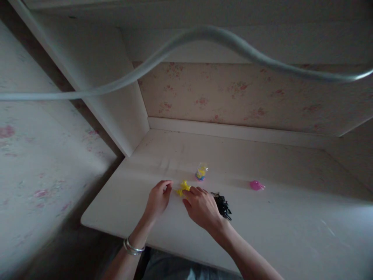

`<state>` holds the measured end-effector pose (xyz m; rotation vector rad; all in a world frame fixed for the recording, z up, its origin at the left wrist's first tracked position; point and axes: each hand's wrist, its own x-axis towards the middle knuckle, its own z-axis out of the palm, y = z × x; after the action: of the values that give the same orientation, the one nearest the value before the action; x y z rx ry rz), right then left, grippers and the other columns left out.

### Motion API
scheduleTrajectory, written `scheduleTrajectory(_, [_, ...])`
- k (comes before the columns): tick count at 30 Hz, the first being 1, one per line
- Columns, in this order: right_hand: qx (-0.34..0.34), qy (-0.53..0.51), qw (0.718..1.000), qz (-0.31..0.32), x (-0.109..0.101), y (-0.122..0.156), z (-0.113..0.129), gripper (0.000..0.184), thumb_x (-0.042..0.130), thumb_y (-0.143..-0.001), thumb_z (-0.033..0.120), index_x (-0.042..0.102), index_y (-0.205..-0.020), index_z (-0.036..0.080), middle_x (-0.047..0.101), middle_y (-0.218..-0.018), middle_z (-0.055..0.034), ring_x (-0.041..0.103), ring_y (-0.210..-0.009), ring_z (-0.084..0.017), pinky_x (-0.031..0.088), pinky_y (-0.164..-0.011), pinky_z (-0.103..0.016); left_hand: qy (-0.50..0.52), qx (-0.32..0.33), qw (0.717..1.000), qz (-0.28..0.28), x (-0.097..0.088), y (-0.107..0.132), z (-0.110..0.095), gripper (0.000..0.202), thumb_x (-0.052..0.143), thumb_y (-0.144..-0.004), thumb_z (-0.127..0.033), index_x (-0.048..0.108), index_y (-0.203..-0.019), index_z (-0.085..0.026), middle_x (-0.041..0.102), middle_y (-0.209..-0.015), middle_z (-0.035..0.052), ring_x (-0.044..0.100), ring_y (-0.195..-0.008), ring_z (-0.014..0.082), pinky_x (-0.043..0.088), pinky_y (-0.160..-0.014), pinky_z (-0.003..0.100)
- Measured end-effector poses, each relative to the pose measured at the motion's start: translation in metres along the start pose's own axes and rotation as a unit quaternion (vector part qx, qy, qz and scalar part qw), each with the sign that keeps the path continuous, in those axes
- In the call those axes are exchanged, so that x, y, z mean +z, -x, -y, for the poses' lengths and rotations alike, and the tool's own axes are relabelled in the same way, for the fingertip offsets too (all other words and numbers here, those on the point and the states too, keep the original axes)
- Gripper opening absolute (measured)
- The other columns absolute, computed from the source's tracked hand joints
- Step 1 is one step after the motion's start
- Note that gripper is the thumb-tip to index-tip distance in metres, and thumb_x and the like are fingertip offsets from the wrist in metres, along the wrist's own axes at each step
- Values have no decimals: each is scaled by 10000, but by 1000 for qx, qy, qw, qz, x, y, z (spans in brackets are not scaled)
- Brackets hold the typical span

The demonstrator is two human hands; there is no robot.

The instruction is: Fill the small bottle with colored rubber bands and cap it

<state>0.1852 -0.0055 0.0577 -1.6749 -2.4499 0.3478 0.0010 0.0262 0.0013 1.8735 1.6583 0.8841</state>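
Observation:
A small heap of thin yellow pieces [183,187], too small to name, lies on the white desktop between my hands. My right hand [203,207] reaches over it from the right, fingers bent and closed at its edge. To the left of the heap is my left hand [159,199], its thumb and fingers curled together; anything held between them is too small to make out. Beside my right hand, partly hidden by it, sits a tangle of black loops [223,206]. Just behind the yellow heap stands a small clear bag or container [201,172] with yellow, blue and pink contents.
A pink bundle [257,185] rests farther right on the white desktop [294,217]. Across the upper view runs a pale cable [204,33], close to the camera. A white side panel [116,89] and a flowered back wall [201,97] enclose the desk.

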Motion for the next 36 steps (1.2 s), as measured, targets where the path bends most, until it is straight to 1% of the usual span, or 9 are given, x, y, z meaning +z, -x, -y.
scheduleTrajectory(4, [-38, 42, 998, 16, 16, -18, 9, 175, 485, -897, 242, 647, -950, 207, 641, -960, -66, 579, -911, -207, 430, -760, -300, 59, -64, 996, 5, 2, 16, 14, 274, 479, -888, -367, 666, -973, -186, 714, -959, 68, 674, -770, 177, 521, -669, 271])
scheduleTrajectory(8, [-42, 63, 997, 9, 25, -24, 8, 240, 427, -922, 191, 657, -852, 192, 632, -942, -70, 576, -896, -202, 437, -757, -302, 81, -82, 993, 6, 1, 21, 19, 307, 477, -890, -400, 667, -996, -183, 717, -940, 74, 675, -760, 186, 516, -643, 271])
scheduleTrajectory(14, [0, 60, 998, 14, 25, -23, 5, 244, 433, -940, 259, 667, -901, 198, 631, -969, -70, 588, -889, -187, 437, -770, -290, 73, -42, 996, 9, 5, 19, 17, 274, 472, -896, -357, 660, -990, -182, 703, -962, 73, 664, -827, 184, 516, -737, 288])
scheduleTrajectory(16, [-2, 57, 998, 19, 25, -22, 6, 247, 432, -942, 259, 669, -903, 203, 635, -964, -63, 592, -888, -185, 437, -764, -287, 65, -23, 998, 16, 5, 19, 15, 248, 472, -897, -328, 652, -985, -183, 694, -964, 72, 658, -835, 183, 514, -761, 298])
scheduleTrajectory(19, [-10, 56, 998, 17, 23, -20, 7, 279, 406, -953, 245, 671, -880, 198, 638, -955, -67, 595, -882, -181, 431, -760, -282, 44, 2, 998, 33, 4, 20, 11, 224, 459, -905, -283, 644, -985, -185, 676, -964, 71, 653, -837, 185, 513, -770, 308])
scheduleTrajectory(25, [16, 39, 999, 7, 18, -16, 2, 260, 435, -951, 264, 672, -858, 209, 640, -940, -55, 601, -868, -162, 426, -746, -247, -21, 39, 998, 46, 2, 26, 2, 208, 445, -909, -205, 630, -1005, -203, 645, -980, 59, 647, -842, 176, 506, -785, 295])
scheduleTrajectory(29, [26, 27, 999, -17, 16, -13, -5, 231, 473, -943, 299, 673, -847, 233, 644, -901, -18, 612, -838, -152, 422, -719, -235, -82, 56, 994, 51, 2, 27, -4, 216, 479, -894, -190, 601, -1071, -217, 622, -1050, 50, 642, -879, 166, 500, -800, 272])
scheduleTrajectory(32, [31, 14, 999, -35, 13, -10, -7, 253, 460, -951, 316, 681, -849, 245, 646, -862, -8, 618, -795, -144, 412, -695, -224, -137, 52, 988, 56, 5, 26, -8, 254, 494, -890, -188, 577, -1129, -219, 610, -1075, 50, 645, -863, 162, 504, -762, 256])
scheduleTrajectory(36, [36, -63, 994, -77, 4, -2, -11, 283, 429, -964, 309, 698, -892, 261, 645, -836, -5, 618, -762, -118, 403, -678, -194, -187, 59, 979, 53, 8, 24, -10, 188, 470, -910, -185, 602, -1038, -220, 609, -1015, 40, 636, -834, 155, 487, -730, 245])
